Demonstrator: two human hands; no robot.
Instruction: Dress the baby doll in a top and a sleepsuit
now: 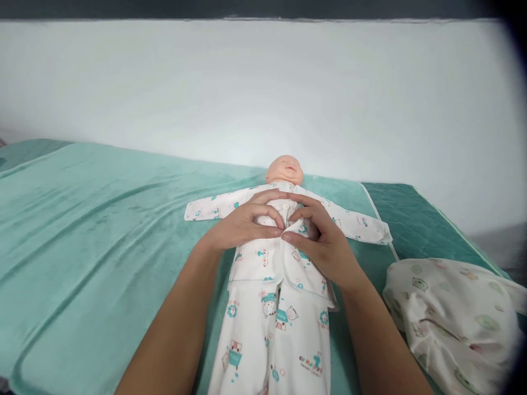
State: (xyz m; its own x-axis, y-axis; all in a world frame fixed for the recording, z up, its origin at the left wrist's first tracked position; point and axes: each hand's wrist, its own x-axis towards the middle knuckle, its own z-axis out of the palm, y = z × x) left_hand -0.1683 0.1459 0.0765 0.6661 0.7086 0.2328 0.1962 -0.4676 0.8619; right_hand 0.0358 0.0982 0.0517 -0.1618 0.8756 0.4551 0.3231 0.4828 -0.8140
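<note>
A baby doll (285,169) lies on its back, head away from me, dressed in a white printed jacket (257,260) and matching trousers (247,334). Its sleeves stretch out to both sides. Both my hands are at the middle of its chest. My left hand (257,219) pinches the jacket's front edge between thumb and fingers. My right hand (315,227) grips the other front edge, its thumb close to my left thumb. One round button (285,207) shows at the chest, above my fingertips.
Beneath the doll spreads a light green blanket (102,247), with a darker green quilted cover (415,219) at the right. A crumpled white printed cloth (453,323) lies at the lower right. Behind stands a white wall (247,88).
</note>
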